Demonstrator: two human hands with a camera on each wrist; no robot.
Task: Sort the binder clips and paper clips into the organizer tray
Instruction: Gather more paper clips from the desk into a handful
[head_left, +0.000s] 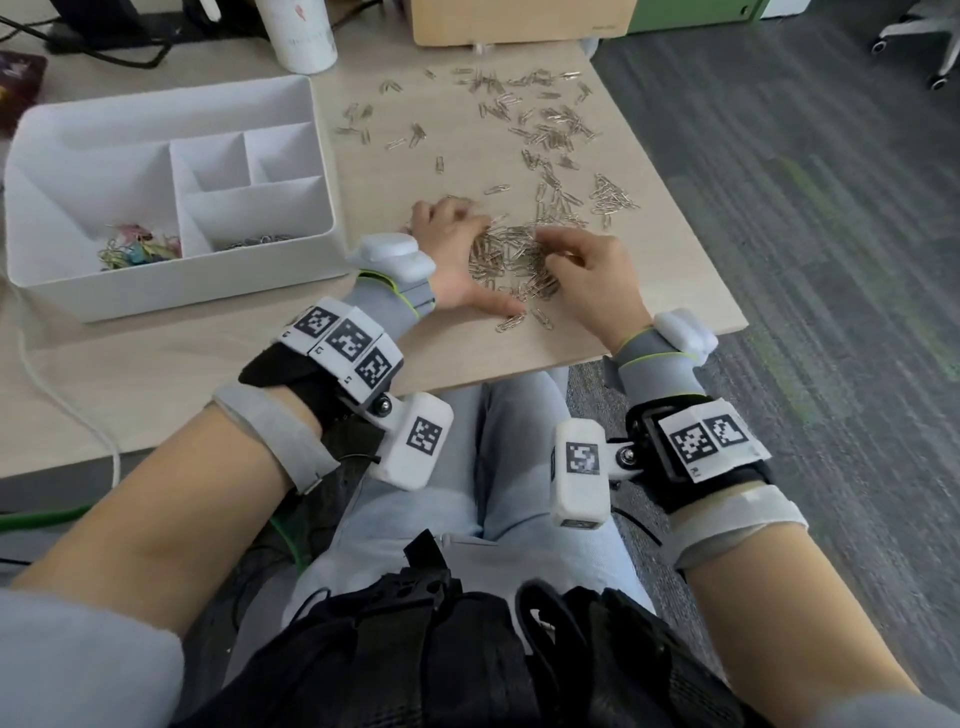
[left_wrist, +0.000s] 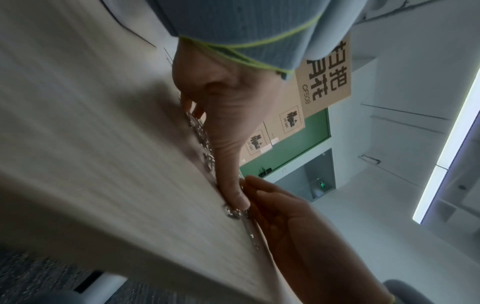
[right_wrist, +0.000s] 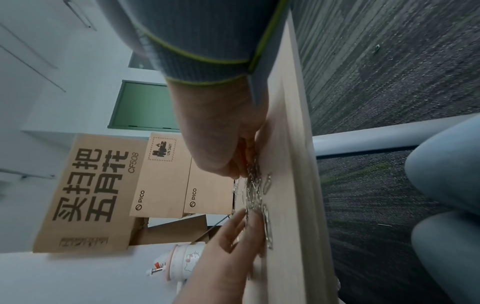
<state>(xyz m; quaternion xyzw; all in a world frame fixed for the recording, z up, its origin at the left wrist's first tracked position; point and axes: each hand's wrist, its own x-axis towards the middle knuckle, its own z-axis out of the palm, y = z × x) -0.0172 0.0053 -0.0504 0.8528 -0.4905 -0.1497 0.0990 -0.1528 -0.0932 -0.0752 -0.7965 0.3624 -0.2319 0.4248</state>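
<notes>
I see thin silver paper clips (head_left: 511, 260) heaped at 6 o'clock on the surface (head_left: 208, 374), more scattered toward 12. My left grip (head_left: 457, 254) lies flat, fingers apart; right grip (head_left: 592, 270) curls onto the heap. White organizer tray (head_left: 171, 291) at 9 o'clock.

Shiny metal paper clips (head_left: 514, 260) lie on matt wood-grain table (head_left: 649, 270); organizer tray (head_left: 218, 291) smooth white plastic.

On our left wrist (head_left: 343, 343) and right wrist (head_left: 706, 441) we wear black straps bearing white square-coded tags, grey green-edged cuffs toward twelve o'clock, white camera pods (head_left: 413, 447), and pale blue jeans (head_left: 519, 499).
</notes>
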